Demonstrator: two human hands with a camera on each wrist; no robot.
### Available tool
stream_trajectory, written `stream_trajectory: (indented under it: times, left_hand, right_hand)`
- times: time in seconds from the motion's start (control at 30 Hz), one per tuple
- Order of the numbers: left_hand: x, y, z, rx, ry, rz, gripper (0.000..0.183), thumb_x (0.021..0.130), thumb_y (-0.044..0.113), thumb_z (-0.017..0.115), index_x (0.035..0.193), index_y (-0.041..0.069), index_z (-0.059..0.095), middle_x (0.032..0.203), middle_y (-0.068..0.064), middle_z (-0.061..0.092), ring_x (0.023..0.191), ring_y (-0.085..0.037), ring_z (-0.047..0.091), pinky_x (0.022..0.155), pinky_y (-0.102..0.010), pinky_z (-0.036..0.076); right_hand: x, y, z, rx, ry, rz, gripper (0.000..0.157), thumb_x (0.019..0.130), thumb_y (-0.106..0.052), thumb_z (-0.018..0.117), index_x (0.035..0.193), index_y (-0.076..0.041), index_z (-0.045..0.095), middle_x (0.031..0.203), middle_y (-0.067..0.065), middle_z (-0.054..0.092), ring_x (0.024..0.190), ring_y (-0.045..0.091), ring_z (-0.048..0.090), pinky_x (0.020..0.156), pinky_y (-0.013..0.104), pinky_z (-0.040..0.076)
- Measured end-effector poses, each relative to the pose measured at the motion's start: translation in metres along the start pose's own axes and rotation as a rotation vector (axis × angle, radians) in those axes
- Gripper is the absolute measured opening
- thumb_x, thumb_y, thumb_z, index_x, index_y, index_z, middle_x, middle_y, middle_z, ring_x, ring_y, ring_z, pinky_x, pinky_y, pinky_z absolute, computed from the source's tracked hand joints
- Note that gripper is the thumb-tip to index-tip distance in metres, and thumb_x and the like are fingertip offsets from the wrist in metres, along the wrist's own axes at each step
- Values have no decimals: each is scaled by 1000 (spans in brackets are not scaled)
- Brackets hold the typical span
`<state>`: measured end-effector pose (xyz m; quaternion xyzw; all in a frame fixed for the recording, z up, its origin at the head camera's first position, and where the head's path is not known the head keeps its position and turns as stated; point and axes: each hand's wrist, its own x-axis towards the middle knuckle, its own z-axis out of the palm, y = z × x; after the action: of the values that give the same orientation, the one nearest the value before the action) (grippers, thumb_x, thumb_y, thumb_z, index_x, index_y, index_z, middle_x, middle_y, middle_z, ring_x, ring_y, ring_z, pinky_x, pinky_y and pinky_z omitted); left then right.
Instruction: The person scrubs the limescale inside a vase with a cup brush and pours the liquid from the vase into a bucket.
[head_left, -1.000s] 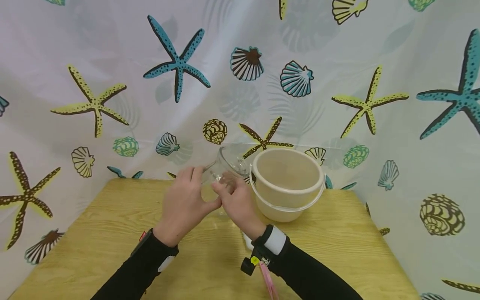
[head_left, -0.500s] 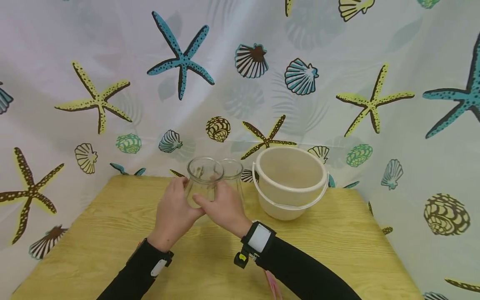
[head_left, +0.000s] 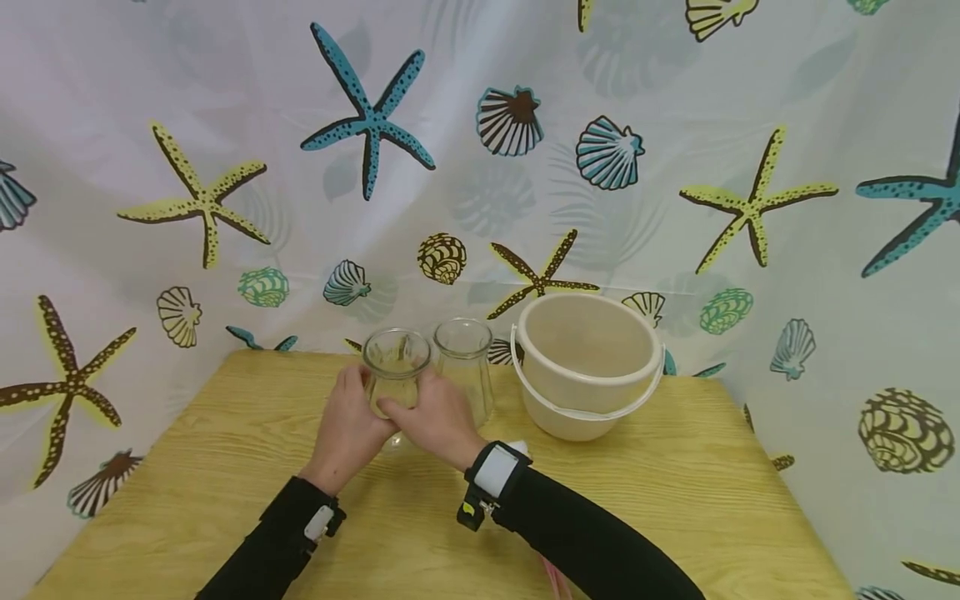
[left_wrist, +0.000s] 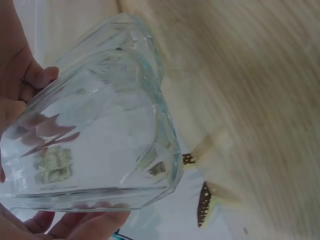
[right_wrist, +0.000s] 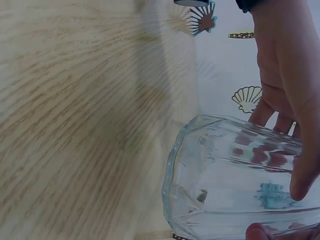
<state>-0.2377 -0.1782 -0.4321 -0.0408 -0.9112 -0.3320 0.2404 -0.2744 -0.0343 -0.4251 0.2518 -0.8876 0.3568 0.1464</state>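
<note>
A clear glass vase with a rounded rim and faceted lower body stands upright between my hands, rim upward. My left hand grips its left side and my right hand grips its right side, with the thumbs close together in front. In both wrist views, fingers curl round the glass vase. I cannot tell whether its base touches the table. A second, similar clear vase stands just to the right, behind my right hand, its lower part partly hidden.
A cream bucket with a white handle stands at the back right of the wooden table. Near the right wrist lie a partly hidden white item and a pink strip. A sea-patterned curtain hangs behind.
A second ago the held vase was tilted to the right near the bucket. Both hands have turned it upright and moved it left and lower, revealing the second vase.
</note>
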Motion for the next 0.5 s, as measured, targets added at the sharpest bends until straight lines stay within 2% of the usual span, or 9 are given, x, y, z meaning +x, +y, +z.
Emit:
stream_trajectory:
  times: [0.27,0.4,0.5]
  left_hand:
    - [4,-16,10,-33,-26,-40,80,72,27,76,131,-6,35,121,-24,43,109,-36,46,86,-56,45]
    - [7,-21,14,-46,-44,-69,82,72,25,76,134,-6,32,124,-25,41,113,-37,44,88,-56,45]
    - [10,-24,16,-53,-58,-96,81,73,24,74,135,-6,31,126,-26,41,116,-37,43,90,-55,44]
  right_hand:
    - [5,8,16,-49,-23,11,73,81,-58,61,130,-6,46,58,-2,52,45,11,47,34,28,35]
    - [8,10,21,-44,-20,14,75,82,-57,61,136,-9,43,61,-2,52,47,11,47,35,28,35]
    - [11,11,26,-45,-22,33,73,81,-57,61,134,-9,44,64,-2,53,50,12,49,37,27,36]
